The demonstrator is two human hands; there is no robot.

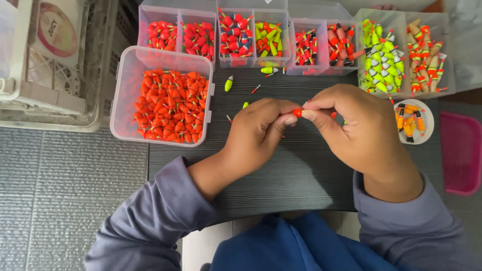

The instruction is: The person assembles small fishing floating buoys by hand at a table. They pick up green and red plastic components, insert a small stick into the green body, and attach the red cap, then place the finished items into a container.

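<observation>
Hands (261, 131) (359, 128) pinch rounded (glossy) float (297, 112)

Counts on the bench
Two hands (261, 133) (359, 128), one small red float (297, 112), one big tub of orange cones (170, 105), one round white dish (414, 121).

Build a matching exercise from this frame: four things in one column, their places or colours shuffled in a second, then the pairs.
Things:
1. small orange piece
2. large clear tub
3. small white bowl
4. pink tray

Places:
A. far right edge of the view
B. pinched between left hand and right hand
C. left of the hands, full of orange cones
D. right of the hands, holding orange floats

Pairs: 1-B, 2-C, 3-D, 4-A
</observation>
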